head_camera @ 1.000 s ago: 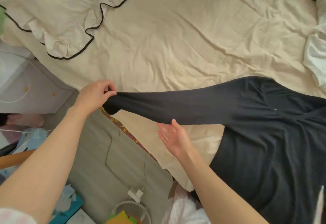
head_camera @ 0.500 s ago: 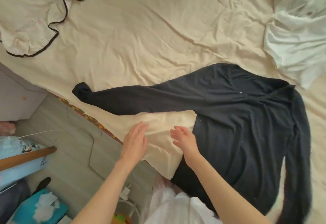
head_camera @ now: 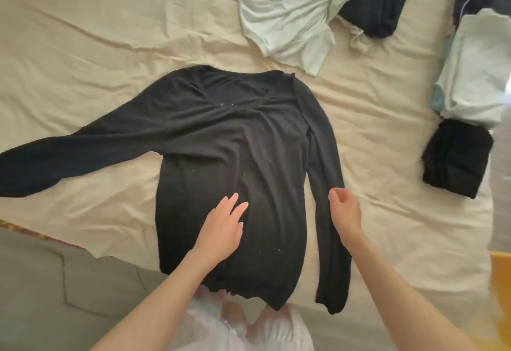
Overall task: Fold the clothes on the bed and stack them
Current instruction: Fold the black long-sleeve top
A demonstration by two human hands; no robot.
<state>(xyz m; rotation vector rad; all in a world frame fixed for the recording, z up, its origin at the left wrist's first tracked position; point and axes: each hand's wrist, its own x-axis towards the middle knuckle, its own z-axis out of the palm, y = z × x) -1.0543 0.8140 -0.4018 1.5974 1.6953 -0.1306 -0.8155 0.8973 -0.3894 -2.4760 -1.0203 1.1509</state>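
Black long-sleeved top flat on bed, unfolded.

No legible text, seemingly.

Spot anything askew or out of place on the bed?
Mostly routine. The black long-sleeve shirt lies flat but lopsided: one sleeve is flung out sideways, the other runs straight down beside the right hand. The pale green top is still crumpled, unfolded. No damage or spills visible.
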